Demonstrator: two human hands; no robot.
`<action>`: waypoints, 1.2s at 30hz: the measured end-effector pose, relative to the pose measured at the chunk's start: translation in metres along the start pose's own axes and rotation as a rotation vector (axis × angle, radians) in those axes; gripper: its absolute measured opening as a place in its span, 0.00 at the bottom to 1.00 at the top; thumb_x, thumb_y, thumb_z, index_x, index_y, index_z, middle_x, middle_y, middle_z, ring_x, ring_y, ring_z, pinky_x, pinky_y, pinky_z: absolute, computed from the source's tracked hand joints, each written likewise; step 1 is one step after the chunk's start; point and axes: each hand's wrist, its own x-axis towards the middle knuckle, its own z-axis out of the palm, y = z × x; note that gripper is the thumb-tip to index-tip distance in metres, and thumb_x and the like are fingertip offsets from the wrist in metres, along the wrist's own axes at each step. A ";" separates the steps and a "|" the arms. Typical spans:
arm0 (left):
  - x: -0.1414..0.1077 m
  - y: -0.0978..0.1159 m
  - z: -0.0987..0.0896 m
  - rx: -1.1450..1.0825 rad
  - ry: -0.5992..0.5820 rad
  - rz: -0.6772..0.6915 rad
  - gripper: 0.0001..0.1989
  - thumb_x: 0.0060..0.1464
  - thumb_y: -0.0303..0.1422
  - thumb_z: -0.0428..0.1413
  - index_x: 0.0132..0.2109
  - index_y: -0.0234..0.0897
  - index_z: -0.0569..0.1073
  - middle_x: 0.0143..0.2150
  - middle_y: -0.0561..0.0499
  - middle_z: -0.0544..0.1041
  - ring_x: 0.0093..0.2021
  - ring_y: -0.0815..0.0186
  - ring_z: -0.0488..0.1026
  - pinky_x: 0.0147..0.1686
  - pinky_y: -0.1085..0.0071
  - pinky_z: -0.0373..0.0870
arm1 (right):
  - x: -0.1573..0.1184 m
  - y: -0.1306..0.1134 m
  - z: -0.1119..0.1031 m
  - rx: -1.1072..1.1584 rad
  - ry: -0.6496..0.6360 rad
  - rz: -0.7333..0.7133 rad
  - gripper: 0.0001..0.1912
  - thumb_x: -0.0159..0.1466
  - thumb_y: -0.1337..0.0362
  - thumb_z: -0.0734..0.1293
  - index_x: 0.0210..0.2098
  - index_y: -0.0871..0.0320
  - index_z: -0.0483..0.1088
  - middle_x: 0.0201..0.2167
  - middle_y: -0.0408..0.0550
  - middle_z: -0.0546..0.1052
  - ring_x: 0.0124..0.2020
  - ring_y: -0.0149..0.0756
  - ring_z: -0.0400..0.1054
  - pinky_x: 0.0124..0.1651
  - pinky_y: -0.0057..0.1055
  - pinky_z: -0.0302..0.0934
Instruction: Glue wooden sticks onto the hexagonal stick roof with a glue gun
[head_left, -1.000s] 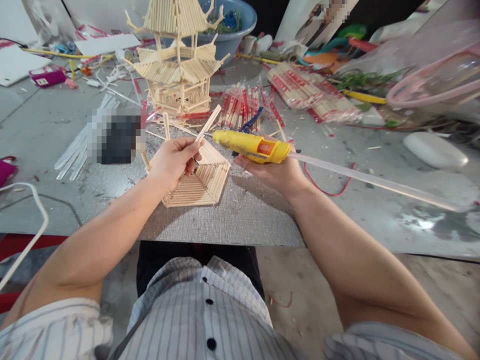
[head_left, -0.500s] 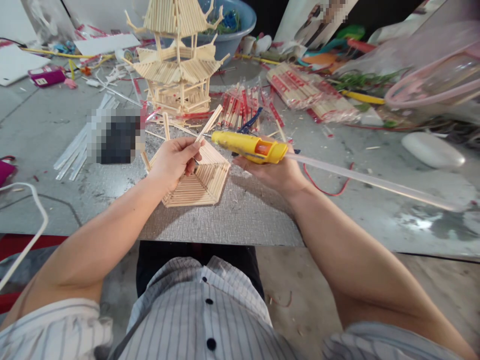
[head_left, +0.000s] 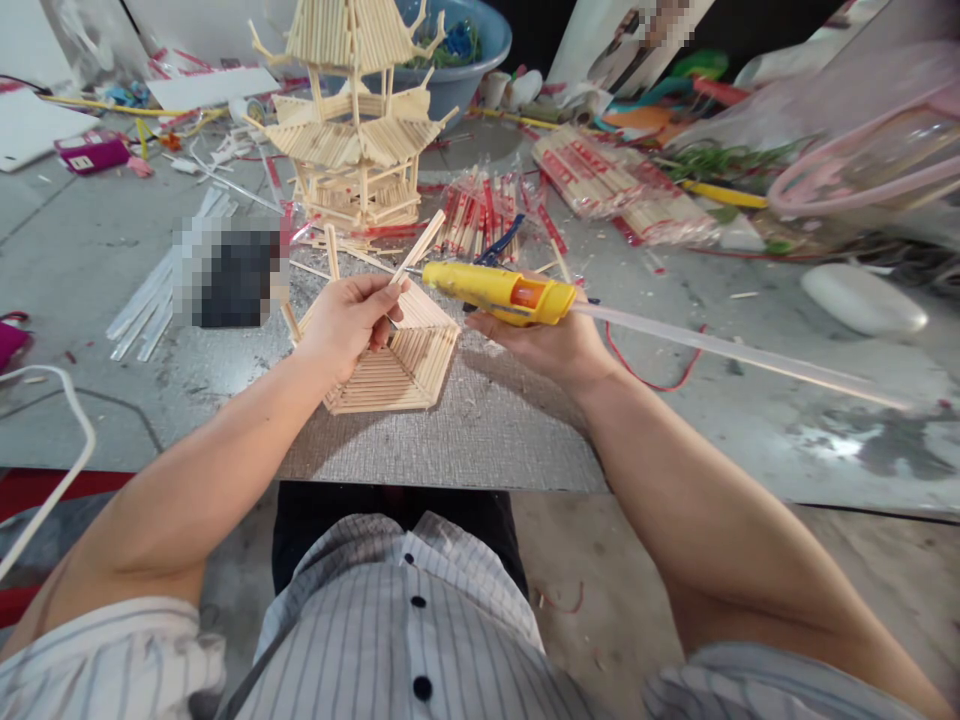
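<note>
My left hand (head_left: 351, 318) pinches a short bundle of wooden sticks (head_left: 421, 243), tilted up to the right. In my right hand (head_left: 551, 345) is a yellow hot glue gun (head_left: 499, 293), its nozzle pointing left at the sticks; whether it touches them I cannot tell. A long clear glue stick (head_left: 739, 352) runs out of the gun's rear. Beneath my left hand lies a flat hexagonal panel of wooden sticks (head_left: 382, 385), partly covered by that hand. Short upright posts (head_left: 331, 252) stand at its left side.
A tiered stick pagoda (head_left: 356, 130) stands behind, before a blue basin (head_left: 480, 60). Wrapped chopstick packs (head_left: 589, 170) and loose red-wrapped ones (head_left: 480, 215) lie to its right. Glue sticks (head_left: 161, 295) and a blurred dark object (head_left: 236, 280) are at left, a white computer mouse (head_left: 862, 298) at right.
Both hands, the sticks and the glue gun hold almost the same positions. The rear end of the long glue stick has shifted very slightly.
</note>
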 end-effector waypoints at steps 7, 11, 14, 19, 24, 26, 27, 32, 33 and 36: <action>0.001 -0.001 -0.001 -0.004 -0.013 0.015 0.08 0.56 0.25 0.53 0.28 0.33 0.70 0.20 0.58 0.69 0.12 0.79 0.59 0.11 0.78 0.50 | 0.000 0.001 0.000 -0.014 0.000 -0.024 0.22 0.47 0.46 0.74 0.35 0.53 0.71 0.36 0.45 0.77 0.45 0.46 0.73 0.50 0.44 0.70; 0.002 -0.002 -0.002 -0.006 -0.019 0.028 0.09 0.56 0.25 0.53 0.28 0.33 0.70 0.19 0.58 0.69 0.12 0.79 0.59 0.10 0.78 0.50 | 0.001 0.004 0.000 0.003 0.003 -0.007 0.24 0.46 0.46 0.75 0.36 0.53 0.72 0.37 0.45 0.77 0.45 0.46 0.73 0.52 0.44 0.69; 0.002 -0.002 -0.001 0.010 -0.016 0.026 0.09 0.56 0.25 0.53 0.28 0.33 0.70 0.20 0.58 0.69 0.12 0.80 0.59 0.11 0.78 0.50 | 0.001 0.003 0.001 -0.005 0.006 -0.001 0.23 0.46 0.47 0.75 0.36 0.53 0.72 0.37 0.45 0.77 0.46 0.46 0.73 0.53 0.44 0.69; 0.003 -0.002 -0.001 0.034 -0.007 0.014 0.09 0.57 0.26 0.52 0.28 0.33 0.69 0.20 0.59 0.68 0.12 0.80 0.59 0.12 0.78 0.51 | 0.001 -0.001 0.000 0.011 -0.009 0.044 0.23 0.48 0.48 0.74 0.39 0.53 0.72 0.40 0.45 0.77 0.48 0.45 0.72 0.53 0.42 0.69; 0.003 -0.002 -0.002 0.028 -0.017 0.021 0.09 0.57 0.26 0.52 0.28 0.33 0.69 0.20 0.58 0.68 0.12 0.80 0.59 0.11 0.78 0.50 | 0.001 -0.002 -0.002 -0.004 0.010 0.026 0.24 0.46 0.45 0.74 0.35 0.53 0.73 0.36 0.43 0.78 0.46 0.46 0.74 0.53 0.45 0.69; 0.003 -0.001 -0.001 0.027 -0.014 0.011 0.09 0.57 0.25 0.52 0.29 0.33 0.70 0.20 0.59 0.68 0.12 0.80 0.59 0.11 0.78 0.50 | 0.001 -0.002 -0.002 -0.004 0.021 0.021 0.23 0.45 0.44 0.74 0.33 0.53 0.72 0.35 0.42 0.79 0.44 0.45 0.75 0.52 0.45 0.69; 0.002 -0.001 -0.001 0.028 -0.010 0.005 0.08 0.57 0.25 0.52 0.29 0.33 0.70 0.20 0.59 0.68 0.12 0.80 0.59 0.11 0.78 0.51 | 0.001 -0.002 -0.002 -0.001 0.029 0.022 0.23 0.45 0.44 0.74 0.32 0.52 0.72 0.34 0.42 0.79 0.43 0.45 0.75 0.52 0.44 0.69; 0.002 -0.001 -0.001 0.016 -0.014 0.008 0.09 0.57 0.24 0.51 0.28 0.33 0.70 0.19 0.58 0.68 0.12 0.79 0.59 0.11 0.78 0.51 | 0.002 -0.005 0.000 0.049 0.043 0.062 0.20 0.45 0.52 0.77 0.33 0.51 0.71 0.37 0.43 0.79 0.44 0.43 0.75 0.52 0.42 0.70; 0.002 -0.001 -0.001 0.011 -0.017 0.011 0.09 0.57 0.24 0.51 0.29 0.33 0.70 0.19 0.58 0.68 0.12 0.79 0.59 0.11 0.78 0.51 | 0.003 -0.006 0.000 0.058 0.041 0.070 0.20 0.45 0.54 0.77 0.34 0.51 0.70 0.38 0.43 0.79 0.44 0.43 0.75 0.52 0.41 0.70; 0.002 -0.002 -0.002 0.005 -0.018 0.017 0.09 0.57 0.24 0.51 0.29 0.33 0.71 0.19 0.58 0.68 0.12 0.79 0.59 0.11 0.78 0.50 | 0.003 -0.012 0.000 0.081 0.063 0.091 0.18 0.46 0.62 0.77 0.34 0.53 0.70 0.39 0.43 0.79 0.46 0.41 0.74 0.54 0.41 0.69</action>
